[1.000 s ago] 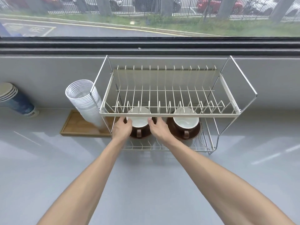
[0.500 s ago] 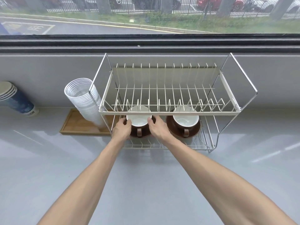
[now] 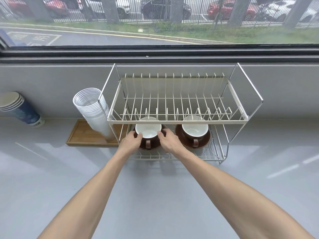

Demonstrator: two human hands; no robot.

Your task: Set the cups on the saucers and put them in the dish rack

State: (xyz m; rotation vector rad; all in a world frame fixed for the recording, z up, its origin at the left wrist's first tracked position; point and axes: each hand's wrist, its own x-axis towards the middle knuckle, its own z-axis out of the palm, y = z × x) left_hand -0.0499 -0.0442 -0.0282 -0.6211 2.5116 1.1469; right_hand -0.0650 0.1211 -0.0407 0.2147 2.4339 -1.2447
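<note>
both hands sit where they were half a second ago, from what i see. left hand point(image 3: 131, 141) and right hand point(image 3: 170, 141) clasp opposite sides of the left cup point(image 3: 148, 131) on its brown saucer point(image 3: 156, 146), at the lower shelf's left end in the dish rack point(image 3: 176, 118). beside it rests the right cup point(image 3: 195, 129).

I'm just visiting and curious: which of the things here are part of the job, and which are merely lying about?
Part of the job:
left cup on its saucer, held by left hand and right hand
right cup on its saucer
dish rack

Lying about:
stack of clear cups
wooden tray
blue paper cups
</note>
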